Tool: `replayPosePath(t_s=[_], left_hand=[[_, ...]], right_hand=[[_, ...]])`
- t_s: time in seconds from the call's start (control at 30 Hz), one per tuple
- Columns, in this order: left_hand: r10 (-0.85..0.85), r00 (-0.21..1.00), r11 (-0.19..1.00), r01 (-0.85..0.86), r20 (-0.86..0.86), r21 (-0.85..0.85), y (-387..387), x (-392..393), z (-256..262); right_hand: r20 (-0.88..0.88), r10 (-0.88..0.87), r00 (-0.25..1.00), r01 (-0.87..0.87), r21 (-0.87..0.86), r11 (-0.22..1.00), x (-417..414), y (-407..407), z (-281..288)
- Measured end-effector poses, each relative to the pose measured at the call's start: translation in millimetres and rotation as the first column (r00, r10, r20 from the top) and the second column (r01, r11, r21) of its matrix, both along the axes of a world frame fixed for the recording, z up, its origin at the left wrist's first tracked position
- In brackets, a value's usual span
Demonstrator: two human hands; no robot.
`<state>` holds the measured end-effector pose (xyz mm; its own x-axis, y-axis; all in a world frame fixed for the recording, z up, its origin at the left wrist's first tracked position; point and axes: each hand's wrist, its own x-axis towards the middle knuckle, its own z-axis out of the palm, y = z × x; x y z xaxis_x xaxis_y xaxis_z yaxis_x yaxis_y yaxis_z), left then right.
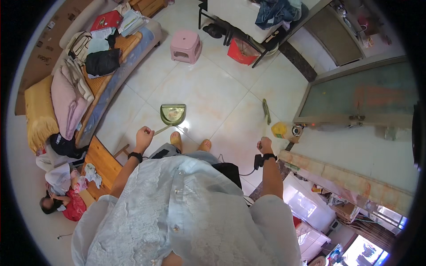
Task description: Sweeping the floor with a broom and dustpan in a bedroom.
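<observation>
My left hand (144,137) is closed around the handle of a green long-handled dustpan (173,114), whose pan rests on the tiled floor a little ahead of my feet. On the right, my right hand (265,145) grips the end of a broom handle. The green broom head (266,111) lies low over the floor beyond that hand; most of its handle is hard to make out. Both wrists wear black bands, the right one with a small box and a cable.
A pink plastic stool (185,46) stands ahead. Left are a loaded daybed (133,60), a wooden bench (103,163) and a seated person (66,196). A yellow container (279,129) sits right by the glass door (352,96). A red bag (243,52) is under the table.
</observation>
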<state>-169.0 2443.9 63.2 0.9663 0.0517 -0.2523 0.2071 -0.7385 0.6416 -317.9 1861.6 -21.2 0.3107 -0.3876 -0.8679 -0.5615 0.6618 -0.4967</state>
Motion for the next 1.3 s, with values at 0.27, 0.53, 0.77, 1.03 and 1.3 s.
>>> replayPosePath(t_s=[0.27, 0.53, 0.77, 1.03, 1.3], left_hand=[[0.057, 0.993, 0.998, -0.059, -0.104, -0.013, -10, -26, 4], [0.102, 0.987, 0.993, -0.109, -0.121, -0.054, -9, -29, -5], [0.137, 0.983, 0.987, -0.146, -0.125, -0.063, -17, -15, 2], [0.096, 0.993, 0.995, -0.099, -0.071, -0.028, -22, -14, 14], [0.070, 0.997, 0.998, -0.070, -0.029, 0.006, -16, -8, 10]], right_hand=[[-0.154, 0.083, 0.985, -0.097, -0.090, 0.991, 74, -14, -39], [-0.191, 0.661, 0.726, -0.688, -0.187, 0.701, 44, 8, -4], [-0.226, 0.667, 0.710, -0.704, -0.255, 0.663, -9, 2, 8], [-0.283, 0.505, 0.815, -0.570, -0.240, 0.786, -52, 49, -12], [0.041, 0.498, 0.866, -0.486, -0.154, 0.860, -79, 100, 15]])
